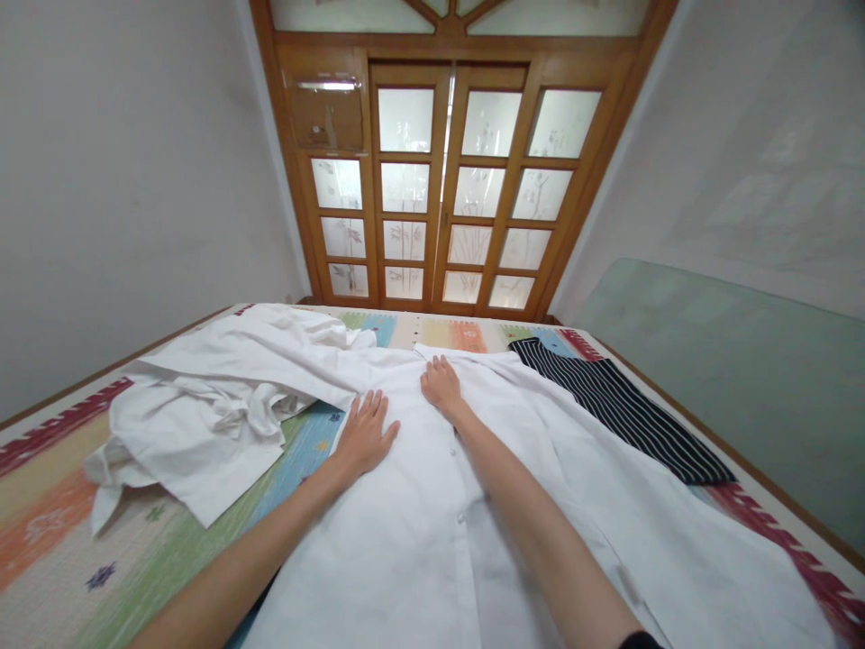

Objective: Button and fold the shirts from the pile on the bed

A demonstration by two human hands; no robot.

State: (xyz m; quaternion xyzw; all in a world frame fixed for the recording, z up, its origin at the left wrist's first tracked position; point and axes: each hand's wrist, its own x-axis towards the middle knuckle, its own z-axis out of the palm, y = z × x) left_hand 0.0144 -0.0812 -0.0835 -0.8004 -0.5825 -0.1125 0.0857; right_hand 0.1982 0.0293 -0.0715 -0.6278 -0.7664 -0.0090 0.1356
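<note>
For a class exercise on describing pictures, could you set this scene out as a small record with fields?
Left hand: palm down on the white shirt, thumb apart from the fingers
Right hand: on the shirt's far part, fingers bent; grip unclear
Shirt: spread out, buttons down the front
Left side: rumpled white cloth
Right side: black cloth with white stripes
Underneath: multicoloured cover
Background: wooden doors with glass panes
</note>
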